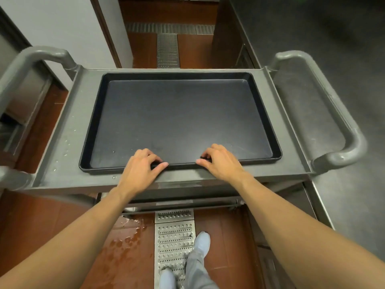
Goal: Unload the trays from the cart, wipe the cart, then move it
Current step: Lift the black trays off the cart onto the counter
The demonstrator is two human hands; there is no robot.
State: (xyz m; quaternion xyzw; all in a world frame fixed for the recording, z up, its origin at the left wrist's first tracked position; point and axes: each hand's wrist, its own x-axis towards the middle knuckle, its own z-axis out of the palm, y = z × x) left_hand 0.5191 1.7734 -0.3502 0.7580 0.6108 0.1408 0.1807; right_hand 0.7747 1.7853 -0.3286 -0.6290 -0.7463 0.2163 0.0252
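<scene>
A black rectangular tray [179, 117] lies flat on the top shelf of a grey plastic cart [66, 126]. It looks empty inside. My left hand [141, 167] grips the tray's near rim, fingers curled over the edge and thumb stretched along it. My right hand [220, 161] holds the same near rim a little to the right, its fingers hooked inside the tray. The two thumbs nearly meet at the rim's middle. The cart has a curved handle on the left [37, 57] and another on the right [341, 130].
A steel counter [343, 49] runs along the right, close to the cart's right handle. A grey wall [62, 24] stands at the left. The red tiled floor has a wet patch [125, 240] and a metal drain grate [174, 245] under my feet.
</scene>
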